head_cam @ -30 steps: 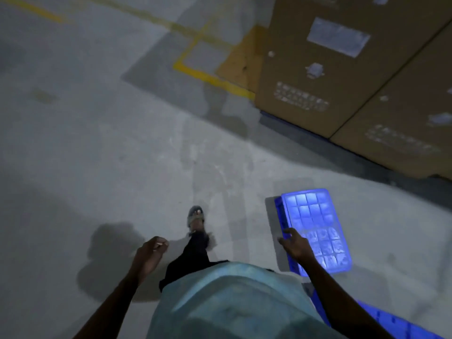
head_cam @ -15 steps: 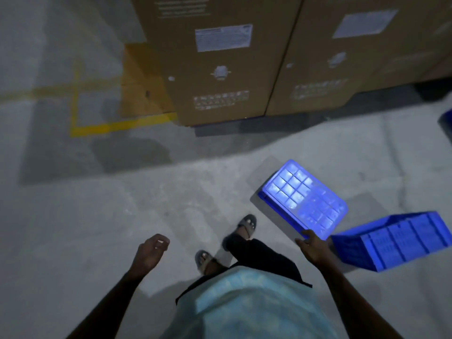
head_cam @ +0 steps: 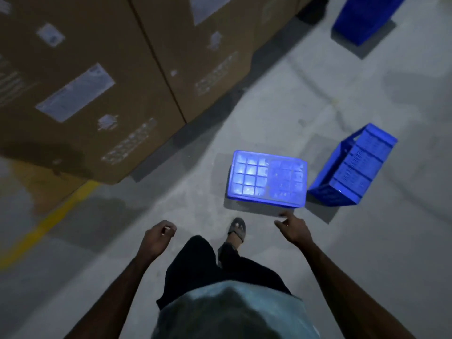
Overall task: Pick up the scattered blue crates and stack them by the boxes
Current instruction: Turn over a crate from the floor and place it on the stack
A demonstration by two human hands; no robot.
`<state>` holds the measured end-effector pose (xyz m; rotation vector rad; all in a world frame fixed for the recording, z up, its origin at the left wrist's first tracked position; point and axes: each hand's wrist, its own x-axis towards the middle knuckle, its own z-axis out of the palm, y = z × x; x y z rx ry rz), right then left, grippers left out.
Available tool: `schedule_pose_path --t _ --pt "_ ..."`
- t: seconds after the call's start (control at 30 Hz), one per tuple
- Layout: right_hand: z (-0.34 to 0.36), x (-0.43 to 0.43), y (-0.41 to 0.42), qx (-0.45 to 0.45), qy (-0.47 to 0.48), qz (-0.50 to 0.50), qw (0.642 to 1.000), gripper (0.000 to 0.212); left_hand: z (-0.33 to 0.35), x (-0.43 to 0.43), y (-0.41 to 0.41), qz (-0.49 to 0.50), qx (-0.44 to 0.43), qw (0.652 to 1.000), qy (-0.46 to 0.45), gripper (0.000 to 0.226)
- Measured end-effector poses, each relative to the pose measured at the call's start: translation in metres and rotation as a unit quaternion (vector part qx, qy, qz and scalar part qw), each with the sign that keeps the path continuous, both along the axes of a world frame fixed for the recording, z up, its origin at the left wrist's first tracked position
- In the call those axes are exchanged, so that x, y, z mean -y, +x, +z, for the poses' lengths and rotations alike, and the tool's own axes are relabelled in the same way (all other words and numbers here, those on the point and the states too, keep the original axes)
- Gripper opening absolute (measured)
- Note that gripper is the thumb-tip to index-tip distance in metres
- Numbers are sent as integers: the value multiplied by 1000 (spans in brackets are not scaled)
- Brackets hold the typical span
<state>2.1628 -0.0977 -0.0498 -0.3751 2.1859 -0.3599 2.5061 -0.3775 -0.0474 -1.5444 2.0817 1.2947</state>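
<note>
Nearest to me I see a pale shirt (head_cam: 234, 314) and dark trousers (head_cam: 195, 265), with one sandalled foot (head_cam: 237, 228) stepping forward on the grey floor (head_cam: 367, 253). My left hand (head_cam: 157, 237) hangs on the near left, fingers curled into a loose fist around nothing. My right hand (head_cam: 293, 228) reaches forward on the right, fingers spread and empty, its tips just short of the near edge of the first crate (head_cam: 267, 178); I cannot tell whether they touch it. That crate lies upside down on the floor straight ahead of me, its gridded base facing up and catching the light. Just to its right a second crate (head_cam: 354, 167) lies tipped on its side, one ribbed wall facing up and its open mouth turned toward the far left; the two are close, but I cannot tell whether they touch. On the near left a yellow line (head_cam: 46, 223) runs across the floor toward the boxes (head_cam: 97, 81), which stand tall along the left and far side, brown cardboard with pale labels (head_cam: 75, 92) on their faces. The first crate sits near the foot of these boxes, with a strip of bare floor between. Far right, at the top edge, a third crate (head_cam: 362, 15) stands on the floor, well apart from the other two and partly cut off.
</note>
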Motion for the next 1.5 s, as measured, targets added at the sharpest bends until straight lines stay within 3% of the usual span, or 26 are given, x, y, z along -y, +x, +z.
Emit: schedule_pose_path --t 0.23,0.47,0.6,0.8,0.87,1.0,1.17,1.27,1.37,1.5 --pt "-60 11 -57 6 19 -162 987 35 -44 43 -168 -140 24 988 60 11" --pt "-258 24 -114 -27 21 -261 965 35 -272 82 -310 -258 70 961 72 16" --pt "-377 25 -156 -52 31 -255 965 45 -393 99 -383 -171 54 984 9 13" --pt "-494 19 -251 -134 44 -237 961 74 -513 86 -434 49 33 998 -12 71" --pt "-515 18 -279 -168 34 -256 951 84 -544 80 -433 71 38 997 -4 81" --pt "-551 11 -308 -166 20 -325 931 86 -579 74 -434 44 21 999 -9 85" --pt "-569 12 -302 -114 5 -378 919 83 -590 85 -439 114 -62 987 91 86" --pt "-560 11 -295 -67 -5 -454 888 99 -580 98 -436 152 -80 973 153 85" --pt "-557 -2 -286 -32 -32 -515 856 97 -561 116 -433 161 -94 962 202 99" --pt "-531 8 -264 -46 -123 -556 821 100 -526 128 -437 154 -148 961 178 56"
